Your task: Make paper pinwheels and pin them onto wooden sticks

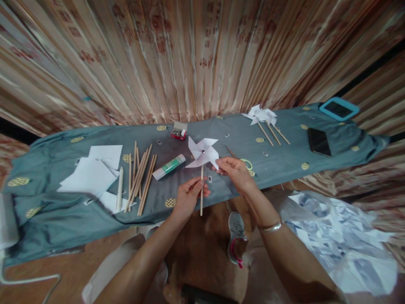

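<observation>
A white paper pinwheel (207,154) with a dark pin at its centre stands upright on a thin wooden stick (201,202) in front of me. My left hand (189,194) pinches that stick below the blades. With my right hand (233,169) I grip the lower right blade between thumb and fingers. Left of the pinwheel lies a glue stick (169,167) with a green and white label. Behind it a small red box (179,131) stands with its flap up and metal pins inside. Scissors with yellow-green handles (246,164) lie beyond my right hand, partly hidden.
Wooden sticks (144,177), a white pencil-like stick (120,188) and white paper sheets (90,175) lie at left. More pinwheels (261,116) rest at the back right, near a black phone (319,141) and a blue-framed device (339,108). A bag of paper scraps (335,236) stands below right.
</observation>
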Demonstrator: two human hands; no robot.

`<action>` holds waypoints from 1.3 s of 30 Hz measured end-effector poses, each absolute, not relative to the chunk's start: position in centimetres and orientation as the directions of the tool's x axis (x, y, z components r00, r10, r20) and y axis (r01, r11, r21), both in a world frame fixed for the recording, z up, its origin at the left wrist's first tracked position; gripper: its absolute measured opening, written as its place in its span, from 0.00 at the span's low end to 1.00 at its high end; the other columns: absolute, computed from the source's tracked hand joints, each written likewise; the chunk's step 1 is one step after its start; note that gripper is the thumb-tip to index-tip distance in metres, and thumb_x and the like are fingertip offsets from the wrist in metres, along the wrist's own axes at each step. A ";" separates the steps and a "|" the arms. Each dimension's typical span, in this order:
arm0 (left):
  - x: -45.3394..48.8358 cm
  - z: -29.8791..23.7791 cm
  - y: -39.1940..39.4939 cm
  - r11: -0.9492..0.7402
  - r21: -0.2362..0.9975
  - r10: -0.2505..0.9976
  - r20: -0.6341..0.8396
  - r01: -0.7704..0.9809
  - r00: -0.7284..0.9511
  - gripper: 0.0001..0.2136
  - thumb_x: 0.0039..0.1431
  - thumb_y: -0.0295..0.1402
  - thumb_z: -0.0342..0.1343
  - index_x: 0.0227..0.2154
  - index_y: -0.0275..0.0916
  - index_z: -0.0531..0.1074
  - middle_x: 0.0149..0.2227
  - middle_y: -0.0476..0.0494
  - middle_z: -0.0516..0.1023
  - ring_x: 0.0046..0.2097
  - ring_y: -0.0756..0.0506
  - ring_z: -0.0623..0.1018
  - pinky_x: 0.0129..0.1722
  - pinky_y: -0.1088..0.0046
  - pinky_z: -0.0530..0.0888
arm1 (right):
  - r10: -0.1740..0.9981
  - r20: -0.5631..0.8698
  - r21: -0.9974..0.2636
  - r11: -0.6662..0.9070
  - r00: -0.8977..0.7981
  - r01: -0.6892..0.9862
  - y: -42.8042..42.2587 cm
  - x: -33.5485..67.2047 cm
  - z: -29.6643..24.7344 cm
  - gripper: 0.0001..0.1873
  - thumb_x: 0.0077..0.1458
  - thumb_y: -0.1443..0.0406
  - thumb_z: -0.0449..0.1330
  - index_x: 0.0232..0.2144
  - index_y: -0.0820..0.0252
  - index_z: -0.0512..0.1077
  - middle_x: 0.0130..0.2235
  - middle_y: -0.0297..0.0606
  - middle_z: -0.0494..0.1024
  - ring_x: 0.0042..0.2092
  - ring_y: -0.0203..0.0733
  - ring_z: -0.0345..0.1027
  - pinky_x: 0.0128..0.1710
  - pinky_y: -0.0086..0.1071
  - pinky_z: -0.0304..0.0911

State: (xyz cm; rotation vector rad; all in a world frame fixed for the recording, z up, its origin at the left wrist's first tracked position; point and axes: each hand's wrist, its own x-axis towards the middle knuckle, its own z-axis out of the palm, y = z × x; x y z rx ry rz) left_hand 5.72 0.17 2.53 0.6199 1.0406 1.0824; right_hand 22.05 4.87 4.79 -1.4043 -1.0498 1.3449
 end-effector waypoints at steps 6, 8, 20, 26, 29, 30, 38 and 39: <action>5.6 2.2 0.6 0.374 0.839 0.924 -0.372 -0.396 0.086 0.23 0.36 0.46 0.73 0.32 0.33 0.80 0.24 0.50 0.77 0.24 0.52 0.76 0.27 0.76 0.74 | 0.966 -0.256 -0.967 -0.256 0.044 -0.001 4.4 21.6 5.1 0.22 0.35 0.47 0.71 0.23 0.57 0.75 0.26 0.35 0.80 0.27 0.34 0.67 0.30 0.29 0.61; 5.6 2.1 0.7 0.371 0.842 0.926 -0.369 -0.391 0.082 0.22 0.37 0.46 0.72 0.32 0.34 0.79 0.24 0.50 0.77 0.24 0.52 0.76 0.27 0.76 0.75 | 0.965 -0.263 -0.965 -0.263 0.024 -0.002 4.4 21.5 5.1 0.21 0.36 0.47 0.71 0.23 0.57 0.75 0.26 0.35 0.80 0.27 0.34 0.67 0.30 0.29 0.61; 5.4 1.5 0.8 0.364 0.837 0.928 -0.361 -0.409 0.087 0.22 0.39 0.46 0.72 0.33 0.34 0.80 0.25 0.48 0.77 0.25 0.52 0.75 0.29 0.75 0.75 | 0.954 -0.297 -0.953 -0.299 -0.039 -0.059 4.2 19.9 5.3 0.18 0.34 0.50 0.72 0.20 0.57 0.76 0.22 0.31 0.76 0.25 0.32 0.63 0.30 0.29 0.61; 5.4 1.6 0.6 0.361 0.835 0.930 -0.354 -0.415 0.096 0.23 0.39 0.47 0.71 0.33 0.33 0.79 0.26 0.48 0.78 0.25 0.52 0.75 0.29 0.75 0.75 | 0.957 -0.264 -0.964 -0.265 -0.121 0.010 4.1 19.5 5.5 0.18 0.39 0.50 0.70 0.18 0.57 0.74 0.21 0.31 0.74 0.23 0.31 0.58 0.28 0.30 0.57; 5.3 1.6 0.5 0.357 0.837 0.931 -0.352 -0.414 0.091 0.22 0.40 0.46 0.71 0.33 0.33 0.79 0.27 0.48 0.78 0.25 0.52 0.76 0.29 0.75 0.75 | 0.956 -0.258 -0.966 -0.257 -0.138 0.025 4.2 19.3 5.2 0.19 0.40 0.49 0.69 0.17 0.57 0.73 0.20 0.30 0.73 0.24 0.32 0.58 0.27 0.30 0.56; 5.3 1.6 0.5 0.357 0.837 0.932 -0.352 -0.414 0.090 0.22 0.40 0.46 0.71 0.33 0.33 0.79 0.27 0.47 0.78 0.25 0.52 0.76 0.29 0.75 0.75 | 0.956 -0.256 -0.967 -0.255 -0.141 0.026 4.2 19.3 5.1 0.20 0.40 0.49 0.69 0.17 0.58 0.73 0.20 0.30 0.73 0.24 0.32 0.58 0.27 0.30 0.56; 5.3 1.5 0.6 0.344 0.842 0.937 -0.335 -0.415 0.099 0.21 0.40 0.47 0.71 0.32 0.34 0.80 0.26 0.48 0.79 0.25 0.52 0.76 0.28 0.77 0.75 | 0.950 -0.258 -0.966 -0.258 -0.174 0.021 4.3 18.5 5.1 0.20 0.40 0.48 0.69 0.19 0.60 0.74 0.18 0.29 0.71 0.21 0.29 0.58 0.23 0.29 0.54; 5.2 1.4 0.6 0.340 0.846 0.939 -0.330 -0.411 0.097 0.21 0.40 0.47 0.71 0.32 0.34 0.80 0.26 0.48 0.79 0.25 0.52 0.76 0.28 0.77 0.75 | 0.949 -0.257 -0.966 -0.258 -0.183 0.019 4.3 18.4 5.1 0.21 0.40 0.48 0.69 0.19 0.60 0.74 0.17 0.29 0.71 0.20 0.29 0.59 0.23 0.29 0.54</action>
